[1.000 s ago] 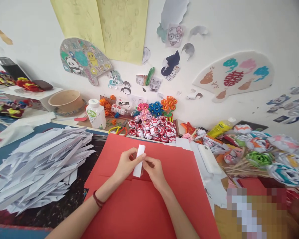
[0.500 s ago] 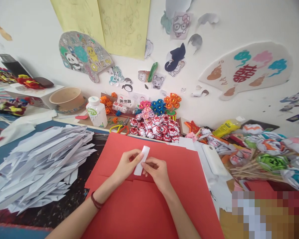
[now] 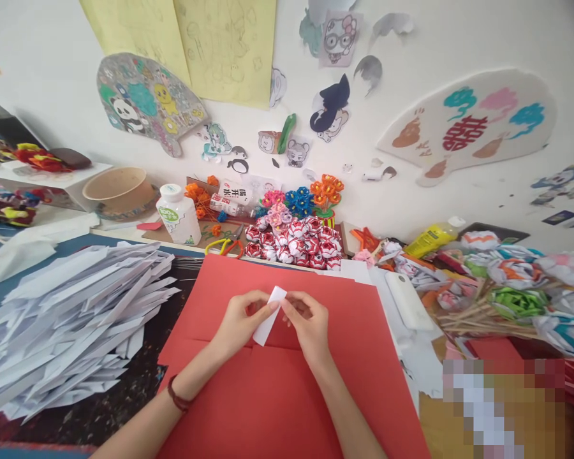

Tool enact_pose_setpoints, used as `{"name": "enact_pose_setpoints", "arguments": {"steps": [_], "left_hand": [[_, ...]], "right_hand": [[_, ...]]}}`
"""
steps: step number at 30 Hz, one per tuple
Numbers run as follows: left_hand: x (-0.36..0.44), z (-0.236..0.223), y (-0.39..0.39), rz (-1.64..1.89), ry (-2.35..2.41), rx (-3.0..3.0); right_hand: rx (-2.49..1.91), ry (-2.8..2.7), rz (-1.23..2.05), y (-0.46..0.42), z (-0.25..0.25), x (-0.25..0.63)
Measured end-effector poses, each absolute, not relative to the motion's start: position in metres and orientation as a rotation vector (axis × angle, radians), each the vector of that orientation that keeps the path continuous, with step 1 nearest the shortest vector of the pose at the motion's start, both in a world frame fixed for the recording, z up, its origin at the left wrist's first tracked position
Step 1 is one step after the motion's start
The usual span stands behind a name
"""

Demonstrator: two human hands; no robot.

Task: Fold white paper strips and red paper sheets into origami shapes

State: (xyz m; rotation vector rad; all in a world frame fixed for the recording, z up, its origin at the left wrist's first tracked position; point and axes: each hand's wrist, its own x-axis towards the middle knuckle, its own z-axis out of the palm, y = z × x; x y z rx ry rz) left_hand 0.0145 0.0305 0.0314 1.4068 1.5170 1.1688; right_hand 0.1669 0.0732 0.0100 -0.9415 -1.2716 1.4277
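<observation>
A narrow white paper strip (image 3: 266, 324) is held slantwise over large red paper sheets (image 3: 287, 401). My left hand (image 3: 242, 322) pinches its left edge between thumb and fingers. My right hand (image 3: 309, 325) grips the strip's upper right edge, thumb in front and fingers curled behind. The fingertips of both hands nearly meet near the top of the strip. Some fingers are hidden behind the paper. Left of the red sheets lies a big pile of folded white paper strips (image 3: 76, 319).
Behind the sheets stand red-and-white paper flowers (image 3: 296, 243), scissors (image 3: 227, 245) and a white bottle (image 3: 178, 217). To the right lie a white phone-like object (image 3: 408, 301), a yellow bottle (image 3: 435, 236) and paper flowers on sticks (image 3: 516, 303). The wall (image 3: 411, 140) rises close behind.
My right hand has moved up along the strip, from its lower right side to near the top. The left hand still pinches it. The view has shifted slightly.
</observation>
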Motion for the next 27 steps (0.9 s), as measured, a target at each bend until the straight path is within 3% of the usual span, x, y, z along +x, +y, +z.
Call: {"name": "enact_pose_setpoints", "arguments": {"steps": [27], "left_hand": [[0.0168,0.0298,0.0277,1.215,1.523,1.39]], "right_hand": [[-0.882,-1.288,1.512,0.0753,0.0069,0.1702]]}}
